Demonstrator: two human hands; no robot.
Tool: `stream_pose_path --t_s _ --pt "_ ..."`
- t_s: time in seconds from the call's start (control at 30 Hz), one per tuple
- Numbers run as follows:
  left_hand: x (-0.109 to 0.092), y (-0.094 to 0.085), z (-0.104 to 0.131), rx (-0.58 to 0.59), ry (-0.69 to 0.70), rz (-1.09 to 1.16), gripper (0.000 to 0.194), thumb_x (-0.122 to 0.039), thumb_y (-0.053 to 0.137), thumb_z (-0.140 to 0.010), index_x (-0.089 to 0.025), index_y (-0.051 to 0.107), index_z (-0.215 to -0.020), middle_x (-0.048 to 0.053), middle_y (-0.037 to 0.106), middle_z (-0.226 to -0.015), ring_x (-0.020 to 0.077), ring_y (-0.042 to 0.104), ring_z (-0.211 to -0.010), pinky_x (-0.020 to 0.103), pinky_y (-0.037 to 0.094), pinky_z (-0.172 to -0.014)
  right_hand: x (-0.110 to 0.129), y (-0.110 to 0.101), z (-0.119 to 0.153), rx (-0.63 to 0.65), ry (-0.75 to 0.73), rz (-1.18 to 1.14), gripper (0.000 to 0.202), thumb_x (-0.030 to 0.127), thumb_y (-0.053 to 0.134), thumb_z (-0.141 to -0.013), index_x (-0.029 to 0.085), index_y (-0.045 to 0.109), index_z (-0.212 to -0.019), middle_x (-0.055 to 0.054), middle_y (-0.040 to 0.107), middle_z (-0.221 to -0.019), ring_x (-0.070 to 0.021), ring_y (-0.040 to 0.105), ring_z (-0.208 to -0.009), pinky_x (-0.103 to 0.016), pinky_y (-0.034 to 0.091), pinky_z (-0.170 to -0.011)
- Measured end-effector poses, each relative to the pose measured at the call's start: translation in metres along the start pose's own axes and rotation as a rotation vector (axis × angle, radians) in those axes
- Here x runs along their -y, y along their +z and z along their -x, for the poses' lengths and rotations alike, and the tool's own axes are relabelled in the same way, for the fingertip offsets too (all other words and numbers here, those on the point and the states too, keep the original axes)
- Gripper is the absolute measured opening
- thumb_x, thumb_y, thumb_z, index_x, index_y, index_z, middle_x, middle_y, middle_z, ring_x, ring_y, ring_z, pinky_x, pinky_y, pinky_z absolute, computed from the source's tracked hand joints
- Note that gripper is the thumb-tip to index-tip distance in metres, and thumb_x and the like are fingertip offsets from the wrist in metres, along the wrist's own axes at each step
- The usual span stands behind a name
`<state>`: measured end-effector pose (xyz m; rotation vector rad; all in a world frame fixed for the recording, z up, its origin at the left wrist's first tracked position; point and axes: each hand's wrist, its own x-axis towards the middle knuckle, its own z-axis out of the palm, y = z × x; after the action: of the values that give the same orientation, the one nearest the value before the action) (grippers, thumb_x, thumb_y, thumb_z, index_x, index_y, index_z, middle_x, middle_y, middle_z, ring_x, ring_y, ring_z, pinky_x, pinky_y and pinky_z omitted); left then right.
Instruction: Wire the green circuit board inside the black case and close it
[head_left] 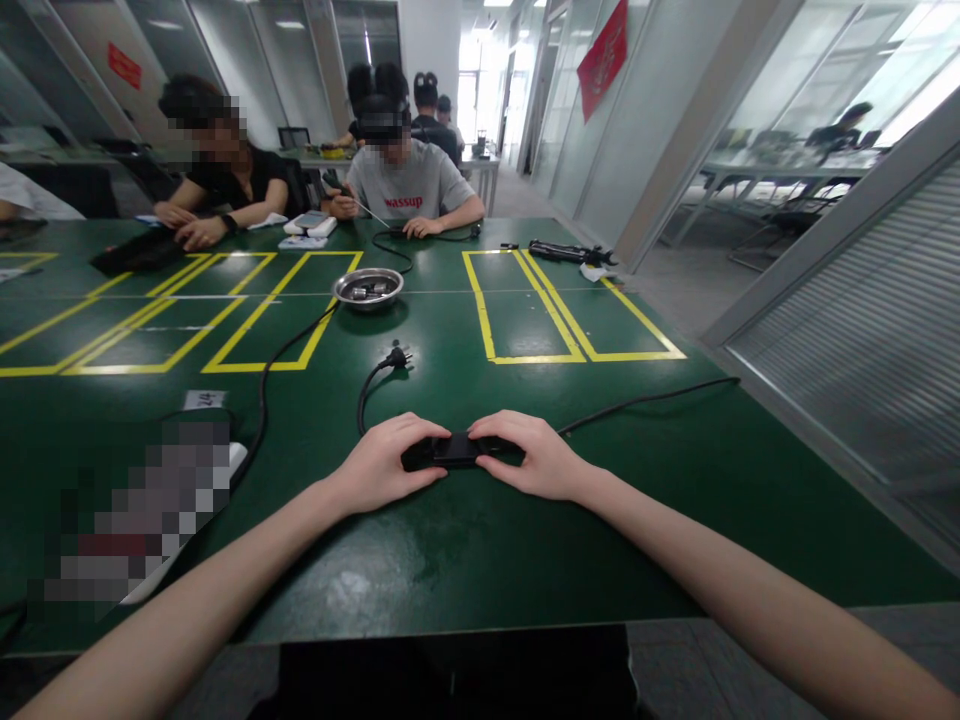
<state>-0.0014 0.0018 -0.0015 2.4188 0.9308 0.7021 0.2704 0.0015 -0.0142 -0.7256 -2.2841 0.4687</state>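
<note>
A black power adapter [457,451] lies on the green table [480,560] in front of me, gripped at both ends. My left hand [394,458] curls round its left end, thumb and fingers closed on it. On the right end, my right hand [529,455] holds it the same way. A black cord leads from behind my left hand to a plug [397,358] with metal prongs. Beyond my right hand a thin black cable [645,403] runs out towards the table's right edge. My palms hide where the cords join the adapter.
A metal bowl [368,288] with small metal parts stands farther back. At left lies a white-edged object [236,465], mostly pixelated, beside a paper label [205,400]. A folded black tripod-like item [570,251] lies at the far right. Two people [409,180] [225,190] work across the table.
</note>
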Motion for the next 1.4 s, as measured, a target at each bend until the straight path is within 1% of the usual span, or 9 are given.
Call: stream_pose_path --t_s 0.2,0.47,0.7,0.97,1.03,1.1,1.27,1.33,1.4 --pt "-0.001 -0.001 -0.002 0.009 0.052 -0.078 0.027 -0.033 0.063 -0.099 -0.019 0.066 -0.122 0.010 0.074 -0.111 0.0251 0.068 -0.101 0.039 0.055 -0.091 0.000 0.000 -0.002 0.100 -0.030 0.108 0.039 0.027 0.076 -0.089 0.017 0.062 -0.124 -0.014 0.072 -0.119 -0.0275 0.068 -0.107 -0.042 0.058 -0.092" --pt "-0.006 -0.001 -0.003 0.015 0.099 -0.238 0.028 -0.037 0.060 -0.101 -0.018 0.066 -0.120 0.009 0.075 -0.106 0.0247 0.069 -0.096 0.038 0.053 -0.086 0.000 0.000 -0.001 0.127 -0.094 0.319 0.029 0.033 0.055 -0.105 0.013 0.062 -0.125 -0.015 0.075 -0.105 -0.0254 0.067 -0.092 -0.040 0.055 -0.081" --pt "-0.009 0.000 -0.002 0.018 0.178 -0.292 0.027 -0.038 0.057 -0.104 -0.017 0.068 -0.117 0.008 0.076 -0.102 0.0227 0.069 -0.092 0.036 0.050 -0.080 0.004 -0.002 0.001 0.073 -0.141 0.272 0.030 0.038 0.055 -0.104 0.015 0.066 -0.119 -0.012 0.075 -0.096 -0.0228 0.068 -0.086 -0.035 0.056 -0.076" --pt "-0.016 0.008 -0.005 -0.118 0.294 -0.369 0.026 -0.035 0.057 -0.103 -0.015 0.068 -0.117 0.009 0.079 -0.102 0.0213 0.070 -0.088 0.036 0.050 -0.079 0.009 -0.001 0.000 -0.021 -0.211 0.212 0.024 0.035 0.061 -0.102 0.017 0.067 -0.117 -0.012 0.078 -0.101 -0.0219 0.072 -0.086 -0.035 0.058 -0.078" --pt "-0.016 0.007 -0.005 -0.151 0.354 -0.413 0.026 -0.032 0.055 -0.104 -0.015 0.067 -0.119 0.009 0.079 -0.106 0.0213 0.069 -0.087 0.037 0.051 -0.080 0.009 -0.002 0.001 -0.039 -0.147 0.098 0.028 0.039 0.069 -0.096 0.018 0.067 -0.116 -0.011 0.077 -0.103 -0.0225 0.072 -0.089 -0.036 0.059 -0.080" --pt "-0.016 0.005 -0.004 -0.166 0.419 -0.474 0.025 -0.027 0.054 -0.103 -0.016 0.066 -0.123 0.009 0.079 -0.114 0.0219 0.069 -0.091 0.038 0.051 -0.085 0.009 -0.004 0.002 -0.008 0.026 -0.119 0.033 0.045 0.072 -0.093 0.020 0.066 -0.113 -0.010 0.076 -0.104 -0.0220 0.072 -0.091 -0.034 0.060 -0.076" --pt "-0.013 0.003 -0.003 -0.200 0.549 -0.588 0.036 -0.016 0.055 -0.101 -0.025 0.061 -0.135 0.005 0.076 -0.128 0.0205 0.069 -0.102 0.037 0.052 -0.091 0.004 -0.010 -0.002 0.284 0.558 -0.864 0.048 0.060 0.067 -0.092 0.021 0.053 -0.116 -0.003 0.073 -0.088 -0.0174 0.073 -0.070 -0.024 0.054 -0.051" --pt "-0.013 0.004 -0.004 -0.216 0.564 -0.579 0.037 -0.015 0.056 -0.101 -0.026 0.061 -0.136 0.005 0.076 -0.128 0.0204 0.070 -0.102 0.036 0.052 -0.091 0.004 -0.009 -0.002 0.327 0.644 -0.961 0.051 0.062 0.071 -0.088 0.021 0.051 -0.112 0.001 0.070 -0.078 -0.0154 0.070 -0.062 -0.023 0.053 -0.051" --pt "-0.014 0.005 -0.004 -0.198 0.505 -0.533 0.037 -0.025 0.059 -0.101 -0.024 0.060 -0.138 0.009 0.075 -0.129 0.0226 0.071 -0.103 0.038 0.054 -0.090 0.007 -0.006 -0.001 0.270 0.639 -0.918 0.049 0.061 0.073 -0.087 0.022 0.049 -0.106 0.003 0.068 -0.074 -0.0138 0.067 -0.058 -0.024 0.053 -0.054"
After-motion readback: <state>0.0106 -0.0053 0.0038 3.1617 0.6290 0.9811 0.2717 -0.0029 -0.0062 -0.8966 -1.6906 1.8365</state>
